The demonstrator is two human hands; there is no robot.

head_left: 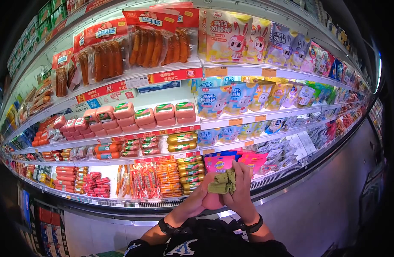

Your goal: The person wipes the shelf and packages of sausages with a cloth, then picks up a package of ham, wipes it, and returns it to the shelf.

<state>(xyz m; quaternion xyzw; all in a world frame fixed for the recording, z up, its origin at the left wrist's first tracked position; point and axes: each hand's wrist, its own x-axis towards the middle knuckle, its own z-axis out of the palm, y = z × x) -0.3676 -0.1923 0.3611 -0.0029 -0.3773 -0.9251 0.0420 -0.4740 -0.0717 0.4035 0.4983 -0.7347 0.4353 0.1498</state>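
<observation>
In front of my chest, my left hand (195, 201) is closed round a smooth pink rounded pack (213, 200), similar in colour to the ham packs on the shelf. My right hand (242, 190) has its fingers wrapped round a crumpled olive-green cloth (223, 182), which lies against the upper part of the pink pack. Fingers and cloth hide much of the pack. Right behind the hands are a bright pink bag (219, 162) and gold-wrapped sausages (191, 174) on the lowest shelf.
A lit chiller with several shelves curves across the view. Pink ham packs (144, 116) stand on a middle shelf, with sausage bags (148, 40) above. Cheese-stick bags (229, 36) fill the right side. The chiller's front edge (132, 205) runs just ahead of my body.
</observation>
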